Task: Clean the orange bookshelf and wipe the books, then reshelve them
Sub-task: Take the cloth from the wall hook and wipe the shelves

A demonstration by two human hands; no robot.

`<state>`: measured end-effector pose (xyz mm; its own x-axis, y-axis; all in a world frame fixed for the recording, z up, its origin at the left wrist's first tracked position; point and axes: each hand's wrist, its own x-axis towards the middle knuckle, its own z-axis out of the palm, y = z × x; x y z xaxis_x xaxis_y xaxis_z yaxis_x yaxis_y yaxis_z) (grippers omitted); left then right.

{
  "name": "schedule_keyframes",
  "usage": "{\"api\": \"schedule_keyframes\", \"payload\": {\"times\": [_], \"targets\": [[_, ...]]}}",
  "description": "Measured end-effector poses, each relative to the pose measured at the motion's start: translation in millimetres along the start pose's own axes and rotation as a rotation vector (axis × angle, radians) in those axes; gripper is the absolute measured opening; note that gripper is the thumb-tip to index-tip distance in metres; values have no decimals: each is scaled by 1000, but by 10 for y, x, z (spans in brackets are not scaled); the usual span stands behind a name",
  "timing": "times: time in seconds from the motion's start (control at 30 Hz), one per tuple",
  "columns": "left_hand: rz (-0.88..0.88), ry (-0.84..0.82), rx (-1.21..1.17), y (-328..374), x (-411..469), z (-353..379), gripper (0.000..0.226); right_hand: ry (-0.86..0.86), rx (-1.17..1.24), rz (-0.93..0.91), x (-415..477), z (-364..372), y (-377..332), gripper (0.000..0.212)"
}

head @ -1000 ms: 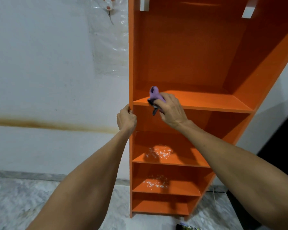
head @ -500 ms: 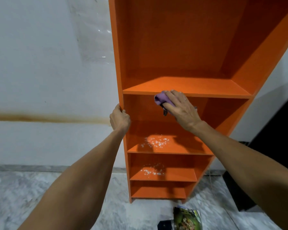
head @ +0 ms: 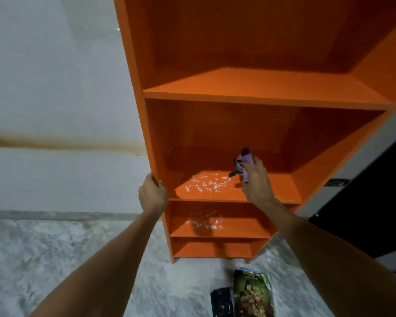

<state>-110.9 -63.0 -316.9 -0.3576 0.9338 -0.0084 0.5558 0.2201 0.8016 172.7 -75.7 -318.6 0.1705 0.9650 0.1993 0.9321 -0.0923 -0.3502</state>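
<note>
At the orange bookshelf (head: pixel 261 88), one hand is on the frame and the other holds a cloth inside.

The left hand (head: pixel 152 195) has its fingers curled round the front edge of the left side panel, level with a shelf dotted with white specks (head: pixel 206 184). The right hand (head: pixel 257 184) reaches into the compartment above that board, fingers closed round a bunched purple cloth (head: pixel 245 160) that hangs over the shelf's right half. I cannot tell whether the cloth touches the wood. More specks lie on the next shelf down. On the marble floor (head: pixel 55 259), just in front of the bookshelf's foot, lie a green-covered book (head: pixel 253 294) and, right beside it on the left, a dark book (head: pixel 222 302). A brown stain (head: pixel 55 143) runs in a band along the pale wall (head: pixel 44 76) to the left.
</note>
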Motion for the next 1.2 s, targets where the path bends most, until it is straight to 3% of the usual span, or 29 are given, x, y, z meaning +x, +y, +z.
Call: {"api": "schedule_keyframes", "payload": {"times": [0.1,0.2,0.33,0.47,0.63,0.77,1.0,1.07,1.2], "targets": [[-23,-4,18,-248,-15,219,35,-13,34,136,103,358,219,55],[-11,-14,29,-451,-35,346,37,-78,-152,308,87,635,350,64],[0,-14,31,-578,-22,410,39,0,-145,250,35,873,404,74],[-10,-12,28,-554,-21,446,38,35,-60,262,119,1014,315,64],[-37,-13,54,-548,-9,488,40,-6,-25,125,259,1108,70,51],[-39,-21,70,-558,-9,479,41,-53,67,-72,207,1189,-325,54],[-74,-37,67,-519,-17,449,41,-277,262,-422,-108,1101,-603,55],[-88,-35,60,-511,-14,450,42,-206,266,-389,-76,1016,-499,55],[-82,-21,68,-540,-8,494,40,63,246,-86,244,1035,-131,57]]}}
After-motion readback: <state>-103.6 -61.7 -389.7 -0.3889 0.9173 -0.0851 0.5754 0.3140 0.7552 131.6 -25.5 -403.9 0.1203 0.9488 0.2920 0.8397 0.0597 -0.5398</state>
